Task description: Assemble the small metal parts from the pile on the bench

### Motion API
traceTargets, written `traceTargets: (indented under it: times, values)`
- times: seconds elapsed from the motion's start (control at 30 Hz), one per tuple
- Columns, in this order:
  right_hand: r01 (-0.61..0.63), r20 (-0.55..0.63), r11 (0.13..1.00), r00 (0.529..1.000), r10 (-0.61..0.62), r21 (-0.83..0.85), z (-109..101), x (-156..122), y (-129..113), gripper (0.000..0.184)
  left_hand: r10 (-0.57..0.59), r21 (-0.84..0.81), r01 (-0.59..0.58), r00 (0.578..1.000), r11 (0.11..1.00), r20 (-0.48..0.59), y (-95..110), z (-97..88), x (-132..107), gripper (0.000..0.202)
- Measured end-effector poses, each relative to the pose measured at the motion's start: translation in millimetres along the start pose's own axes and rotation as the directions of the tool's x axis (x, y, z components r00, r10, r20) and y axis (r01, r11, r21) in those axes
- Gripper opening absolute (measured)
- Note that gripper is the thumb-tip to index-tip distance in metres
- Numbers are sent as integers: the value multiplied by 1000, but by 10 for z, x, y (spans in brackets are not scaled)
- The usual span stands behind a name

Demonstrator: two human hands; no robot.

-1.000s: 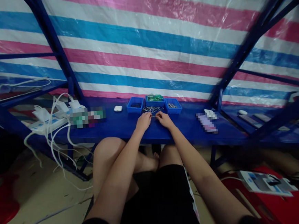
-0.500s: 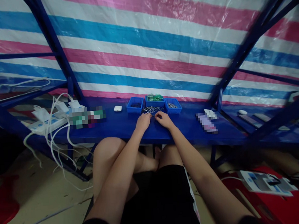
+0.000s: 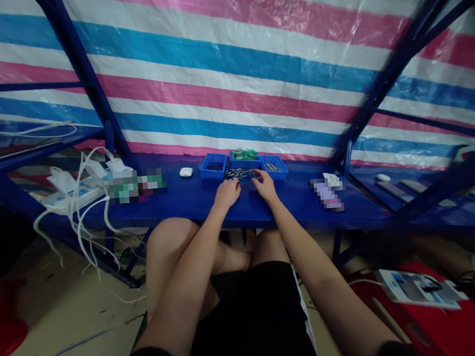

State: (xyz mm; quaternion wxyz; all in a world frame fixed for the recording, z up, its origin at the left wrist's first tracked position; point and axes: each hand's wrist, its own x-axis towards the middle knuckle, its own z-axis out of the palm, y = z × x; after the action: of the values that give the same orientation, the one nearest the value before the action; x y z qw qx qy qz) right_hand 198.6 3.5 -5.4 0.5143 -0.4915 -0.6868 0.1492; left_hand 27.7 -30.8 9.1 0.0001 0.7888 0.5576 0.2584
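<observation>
A pile of slim, shiny metal pieces [image 3: 239,173] lies on the blue table in front of the bins; their exact kind is too small to tell. My right hand [image 3: 264,187] reaches to the pile's right end, thumb and forefinger apart at its edge. Just in front of the pile, my left hand [image 3: 227,192] is closed with its fingers curled together. Whatever its fingertips may hold is too small to make out. Behind the pile stand a blue bin with dark contents [image 3: 214,174], a blue bin with green packets [image 3: 245,163] and a blue bin with small silvery parts [image 3: 280,175].
A white case [image 3: 186,172] sits left of the bins. Farther left, a power strip [image 3: 72,195] carries chargers and tangled white cables. On the right lies a blurred purple item [image 3: 327,195] beside a white one. Blue frame posts [image 3: 85,75] flank the table before a striped sheet [image 3: 228,63].
My right hand has moved forward to the metal pieces, and its thumb and forefinger have spread. My left hand stays in nearly the same spot. The view has shifted slightly.
</observation>
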Motion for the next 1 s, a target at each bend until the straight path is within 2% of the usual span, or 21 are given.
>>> traceTargets:
  times: [0.13,0.33,0.47,0.57,0.67,0.77,0.87,1.0]
  values:
    - [-120,-90,992,988,124,41,-9,35,114,57,0,3,0,1000,1000,0,-12,16,4,24]
    - [-244,-77,954,963,260,172,-12,71,188,77,7,-2,-7,1000,1000,10,-24,19,8,23]
    - [-276,-72,934,951,299,229,-32,77,156,79,15,-6,-15,1000,1000,8,-33,27,11,23]
    - [-250,-88,946,958,273,207,-43,66,143,79,20,7,-20,1000,1000,12,-33,32,14,24]
    - [-175,-85,983,980,180,63,-27,45,128,66,3,22,-3,1000,1000,13,-30,31,14,24]
    - [-66,54,979,995,78,-195,23,22,81,46,-87,60,89,995,994,-44,-37,28,9,23]
    - [59,219,884,974,51,-465,84,0,4,42,-183,78,191,978,979,-97,-53,32,3,23]
    - [129,321,757,940,111,-640,122,-20,-90,44,-143,74,148,987,986,-66,-65,44,1,21]
